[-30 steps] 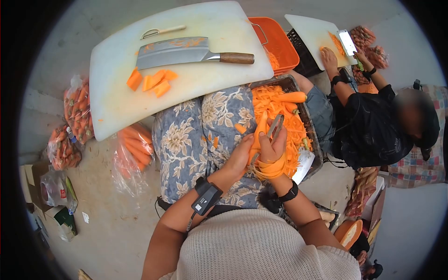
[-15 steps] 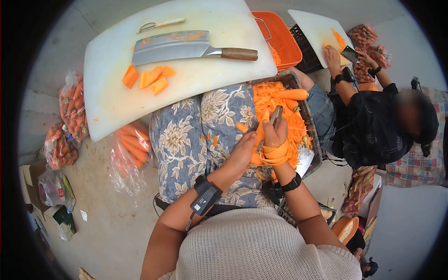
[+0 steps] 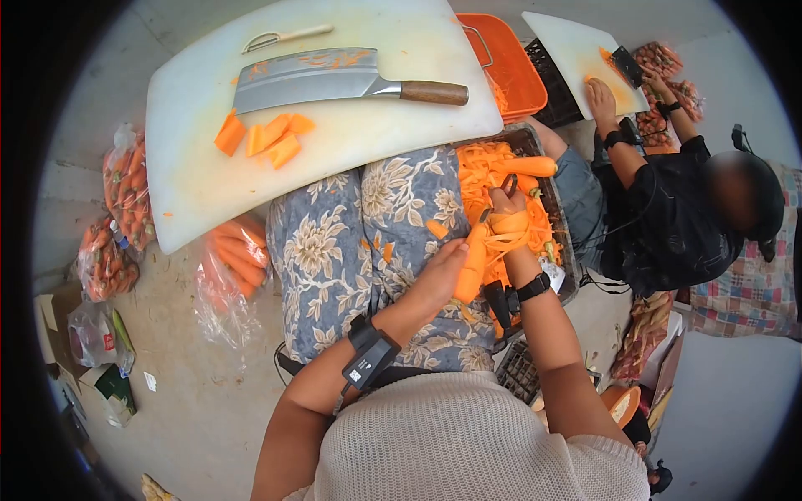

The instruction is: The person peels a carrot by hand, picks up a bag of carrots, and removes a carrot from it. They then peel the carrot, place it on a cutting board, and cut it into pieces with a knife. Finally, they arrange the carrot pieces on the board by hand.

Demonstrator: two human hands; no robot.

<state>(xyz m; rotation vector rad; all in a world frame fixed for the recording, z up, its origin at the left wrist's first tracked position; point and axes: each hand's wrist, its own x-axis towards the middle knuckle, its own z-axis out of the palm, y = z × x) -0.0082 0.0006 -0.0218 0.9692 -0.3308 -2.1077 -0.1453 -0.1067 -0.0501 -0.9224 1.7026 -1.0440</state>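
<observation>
My left hand [image 3: 441, 274] is closed around a peeled carrot [image 3: 474, 265], held upright above my lap. Beside it, my right hand [image 3: 506, 203] grips a metal peeler [image 3: 510, 180], partly hidden by the fingers. Long orange peel strips [image 3: 506, 235] drape over that hand and wrist. Below and beyond both hands lies a dark crate [image 3: 571, 255] heaped with carrot peelings, with a whole carrot [image 3: 532, 166] on top. Small carrot bits rest on my flowered apron [image 3: 326, 238].
A white cutting board [image 3: 196, 179] bears a cleaver [image 3: 317, 81], another peeler [image 3: 286, 38] and carrot chunks [image 3: 276, 138]. An orange bin [image 3: 522, 83] stands behind. Bagged carrots [image 3: 129, 184] are at left. At right a co-worker [image 3: 668, 225] cuts on another board [image 3: 564, 46].
My right hand and the peeler have moved slightly away from me along the carrot. More of the carrot now shows in my left hand. The co-worker's blade has shifted.
</observation>
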